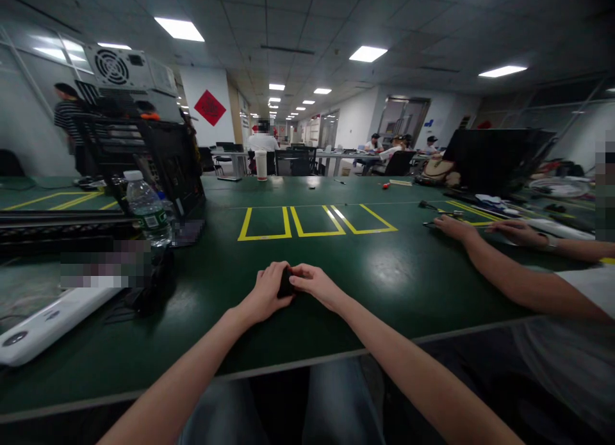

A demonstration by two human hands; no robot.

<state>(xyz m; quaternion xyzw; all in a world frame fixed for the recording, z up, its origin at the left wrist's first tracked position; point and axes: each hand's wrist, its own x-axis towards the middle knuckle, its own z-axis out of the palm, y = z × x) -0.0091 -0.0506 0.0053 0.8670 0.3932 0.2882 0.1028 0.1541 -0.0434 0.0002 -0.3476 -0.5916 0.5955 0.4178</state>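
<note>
Both my hands meet over the near part of the green table [331, 330]. My left hand [270, 291] is closed around a small black object [285, 283], whose kind I cannot make out because the fingers cover most of it. Against its right side press the fingertips of my right hand [314, 285], thumb and fingers bent in a pinch. Beyond my hands, yellow tape outlines [290, 224] mark three box shapes on the tabletop.
A water bottle [148, 208] and a black open computer case [168, 157] stand at the left, near a long white device [57, 317]. A white cup [261, 166] is at the far edge. At the right, a co-worker's arms [500, 266] reach over the table before a black monitor [494, 160].
</note>
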